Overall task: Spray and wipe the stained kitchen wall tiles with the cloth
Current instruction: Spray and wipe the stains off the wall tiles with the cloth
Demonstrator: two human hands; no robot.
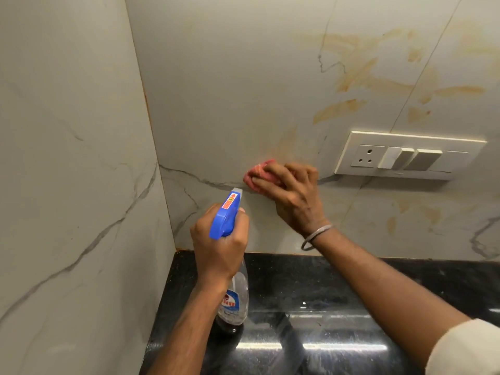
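My right hand [293, 196] presses a crumpled pink cloth [257, 174] flat against the marbled back wall tile [230, 90], just left of the switch plate. My left hand [220, 244] grips a clear spray bottle [234, 299] by its blue trigger head [226, 215], nozzle aimed at the wall a little below and left of the cloth. Orange-brown stains [359, 74] smear the tile above and right of the cloth. More of these stains [416, 209] sit lower right, under the switch plate.
A cream switch plate with a socket [405, 155] is mounted on the wall right of the cloth. A glossy black stone counter [311, 307] runs below. A second marbled wall [75, 171] meets the back wall in a corner at left.
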